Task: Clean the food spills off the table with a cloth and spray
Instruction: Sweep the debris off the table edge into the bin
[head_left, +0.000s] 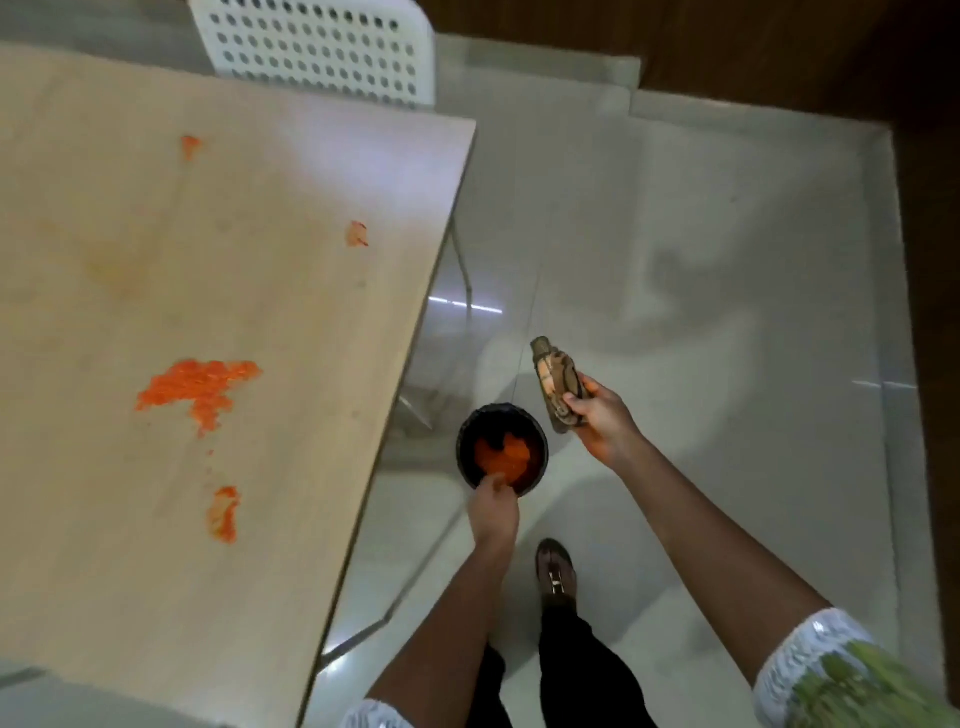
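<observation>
The light wooden table (156, 260) fills the left of the view and carries orange food spills: a large smear (197, 387), a smaller one (224, 514) nearer me, a spot (357, 234) by the right edge and a spot (190, 145) further back. Beyond the table's right edge, my left hand (493, 506) grips the near rim of a round black container (537, 441) with orange food inside. My right hand (597, 415) holds a bunched brown patterned cloth (553, 374) above the floor. No spray bottle is in view.
A white perforated chair (322, 47) stands at the table's far side. Glossy white floor (701, 260) spreads to the right, bordered by dark wood. My shoe (556, 569) and dark trouser legs are below the hands.
</observation>
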